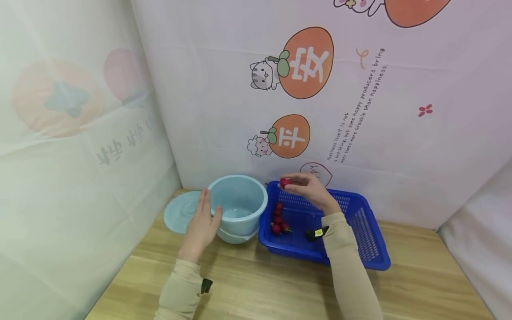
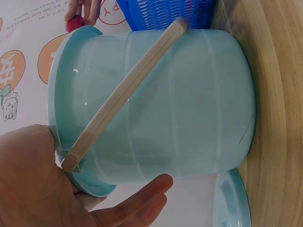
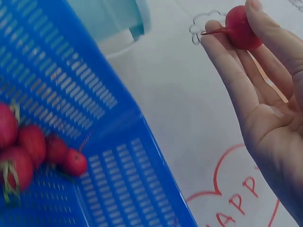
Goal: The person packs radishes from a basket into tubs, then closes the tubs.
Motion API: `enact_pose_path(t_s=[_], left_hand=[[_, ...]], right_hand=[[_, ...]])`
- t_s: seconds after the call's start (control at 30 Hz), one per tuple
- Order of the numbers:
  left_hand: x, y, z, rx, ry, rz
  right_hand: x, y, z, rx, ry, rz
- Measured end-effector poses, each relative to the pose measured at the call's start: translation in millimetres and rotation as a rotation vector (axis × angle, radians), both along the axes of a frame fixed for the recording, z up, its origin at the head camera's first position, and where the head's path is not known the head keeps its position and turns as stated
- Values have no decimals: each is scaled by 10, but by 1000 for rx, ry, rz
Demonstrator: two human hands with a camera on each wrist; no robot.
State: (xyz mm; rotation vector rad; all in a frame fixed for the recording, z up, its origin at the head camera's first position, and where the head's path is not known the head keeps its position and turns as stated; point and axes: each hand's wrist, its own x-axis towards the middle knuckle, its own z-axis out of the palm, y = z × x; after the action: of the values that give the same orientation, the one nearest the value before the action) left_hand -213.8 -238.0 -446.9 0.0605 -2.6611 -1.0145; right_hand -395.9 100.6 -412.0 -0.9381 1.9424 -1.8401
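My right hand (image 1: pixel 310 190) pinches a red radish (image 1: pixel 285 182) between thumb and fingertips, above the back left corner of the blue basket (image 1: pixel 376 240). A thin root trails from this radish (image 3: pixel 242 28) in the right wrist view. Several more radishes (image 1: pixel 277 218) lie along the basket's left side, some with cut green stems. My left hand (image 1: pixel 201 227) is at the left rim of a light blue bucket (image 1: pixel 240 231), fingers straight and thumb apart. The bucket stands upright and uncovered, its pale handle (image 2: pixel 125 97) hanging down the side.
A round light blue lid (image 1: pixel 179 213) lies left of the bucket, partly behind the left hand. Bucket and basket stand side by side on the wooden table (image 1: pixel 256 289). A printed white cloth (image 1: pixel 216 111) rises right behind them, and another hangs at the left.
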Motion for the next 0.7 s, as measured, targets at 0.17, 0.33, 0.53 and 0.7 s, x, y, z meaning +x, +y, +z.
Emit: enact_pose_path(t_s=[0.17, 0.33, 0.53, 0.7], left_hand=[[10, 0, 18, 6, -3, -3], [21, -2, 7, 7, 1, 4], [10, -10, -35, 8, -18, 0], [-18, -5, -40, 18, -15, 5]], right_hand=[[25, -132, 17, 1, 1, 4], [56, -279, 3, -15, 5, 18], [96, -587, -15, -23, 1, 65], [122, -855, 3, -15, 15, 124]])
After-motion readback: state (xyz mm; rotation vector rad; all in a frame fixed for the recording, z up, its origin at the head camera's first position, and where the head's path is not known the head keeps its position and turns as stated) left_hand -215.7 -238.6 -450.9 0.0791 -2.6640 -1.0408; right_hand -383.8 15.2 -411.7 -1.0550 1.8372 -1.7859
